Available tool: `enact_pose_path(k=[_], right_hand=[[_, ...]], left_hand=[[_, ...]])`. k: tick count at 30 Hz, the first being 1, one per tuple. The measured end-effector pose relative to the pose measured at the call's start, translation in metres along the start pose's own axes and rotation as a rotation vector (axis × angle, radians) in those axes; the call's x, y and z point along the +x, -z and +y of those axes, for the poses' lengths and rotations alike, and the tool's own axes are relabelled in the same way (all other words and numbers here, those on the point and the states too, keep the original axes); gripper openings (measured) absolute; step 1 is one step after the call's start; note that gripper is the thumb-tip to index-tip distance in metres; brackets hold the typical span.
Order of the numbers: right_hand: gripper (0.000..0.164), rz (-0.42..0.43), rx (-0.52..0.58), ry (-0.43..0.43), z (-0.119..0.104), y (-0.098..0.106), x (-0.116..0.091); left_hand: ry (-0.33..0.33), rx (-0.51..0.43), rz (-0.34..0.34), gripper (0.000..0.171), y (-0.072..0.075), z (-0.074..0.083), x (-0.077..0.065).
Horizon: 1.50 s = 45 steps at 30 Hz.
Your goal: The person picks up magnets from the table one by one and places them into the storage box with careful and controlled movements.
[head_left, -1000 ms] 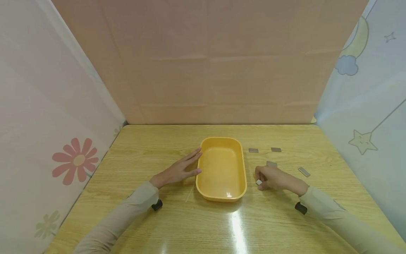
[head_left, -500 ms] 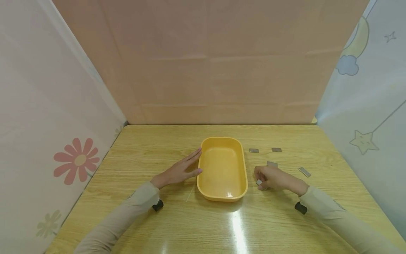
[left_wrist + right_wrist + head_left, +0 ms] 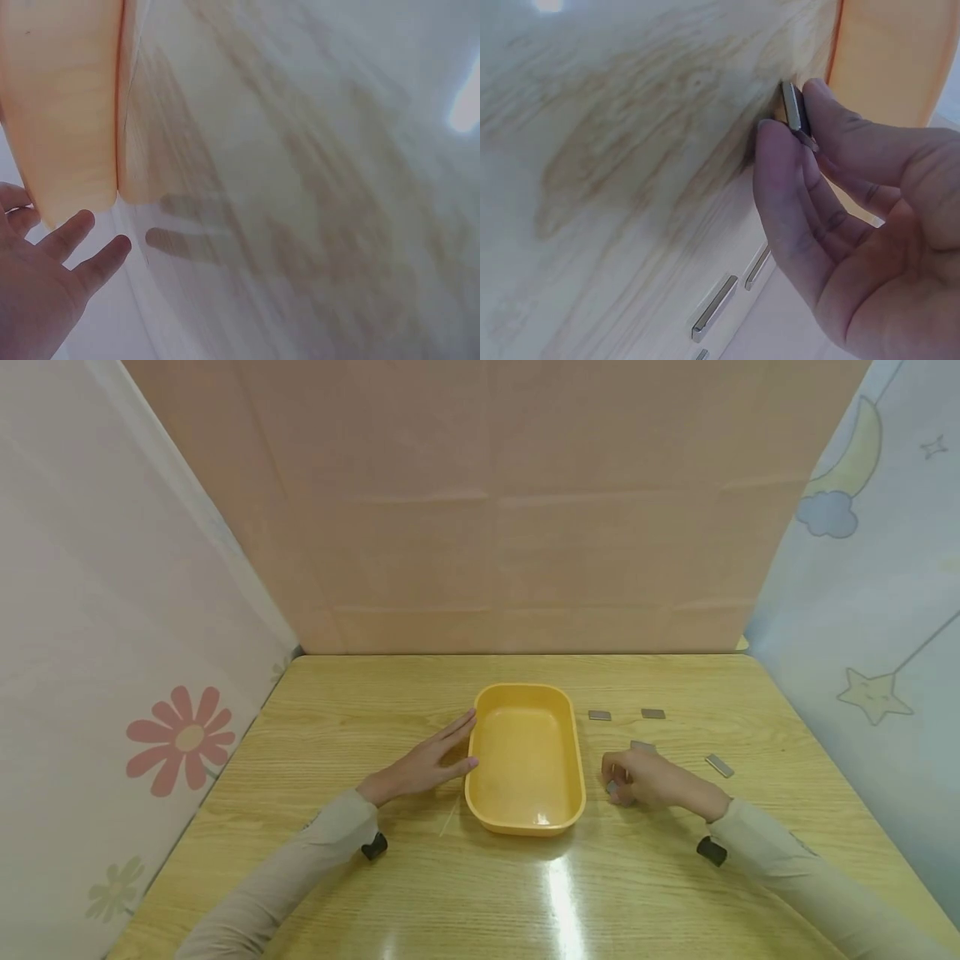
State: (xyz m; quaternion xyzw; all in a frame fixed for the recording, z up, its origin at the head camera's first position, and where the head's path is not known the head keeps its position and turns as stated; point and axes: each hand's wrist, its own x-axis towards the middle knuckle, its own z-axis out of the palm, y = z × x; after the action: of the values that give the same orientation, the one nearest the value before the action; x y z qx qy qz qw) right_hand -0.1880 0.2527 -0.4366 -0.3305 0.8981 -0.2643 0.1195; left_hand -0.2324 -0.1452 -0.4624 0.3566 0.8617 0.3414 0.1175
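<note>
A yellow plastic tray (image 3: 525,768) sits mid-table. My left hand (image 3: 422,767) lies along its left side, fingers extended, with fingertips and thumb at the rim; in the left wrist view the spread fingers (image 3: 105,259) are beside the tray wall (image 3: 67,112). To the right of the tray, my right hand (image 3: 643,777) pinches a small flat rectangular metal block (image 3: 793,109) between thumb and fingertips, low over the table. In the head view that block (image 3: 612,787) is mostly covered by the fingers. Another metal block (image 3: 642,747) lies just behind the right hand, partly hidden.
More small metal blocks lie on the wooden table (image 3: 450,893): one (image 3: 599,715) right of the tray, one (image 3: 653,714) further right, and one (image 3: 720,766) near the right wrist. A pinkish-brown backdrop (image 3: 487,527) stands behind the table, with patterned cloths at both sides.
The metal block in my right fingertips has tilted a little and looks darker in the head view. My left hand and the tray hold their place.
</note>
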Motion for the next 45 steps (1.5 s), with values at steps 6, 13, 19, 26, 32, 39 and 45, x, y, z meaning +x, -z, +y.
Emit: enact_pose_path(k=[6, 13, 19, 26, 32, 39, 45], right_hand=[[0.018, 0.021, -0.032, -0.006, 0.001, 0.001, 0.000], [0.018, 0.020, 0.007, 0.013, 0.003, 0.002, 0.000], [0.019, 0.026, 0.020, 0.023, 0.003, 0.003, 0.001], [0.016, 0.018, 0.079, -0.004, 0.000, 0.004, 0.000], [0.015, 0.023, 0.124, -0.017, -0.001, 0.008, 0.001], [0.018, 0.049, 0.134, 0.021, 0.001, 0.012, -0.001], [0.016, 0.068, 0.174, 0.039, -0.005, 0.018, -0.002]], left_hand=[[-0.020, -0.004, 0.016, 0.079, -0.001, 0.000, -0.001], [0.001, -0.006, 0.007, 0.081, -0.001, -0.001, 0.000], [-0.006, -0.011, 0.012, 0.080, -0.001, -0.002, 0.000], [-0.003, -0.015, 0.007, 0.080, -0.002, -0.002, 0.000], [-0.013, -0.016, 0.008, 0.080, -0.002, -0.003, 0.001], [-0.019, -0.014, 0.007, 0.080, -0.002, -0.003, 0.001], [-0.003, -0.005, 0.001, 0.080, -0.002, -0.004, 0.001]])
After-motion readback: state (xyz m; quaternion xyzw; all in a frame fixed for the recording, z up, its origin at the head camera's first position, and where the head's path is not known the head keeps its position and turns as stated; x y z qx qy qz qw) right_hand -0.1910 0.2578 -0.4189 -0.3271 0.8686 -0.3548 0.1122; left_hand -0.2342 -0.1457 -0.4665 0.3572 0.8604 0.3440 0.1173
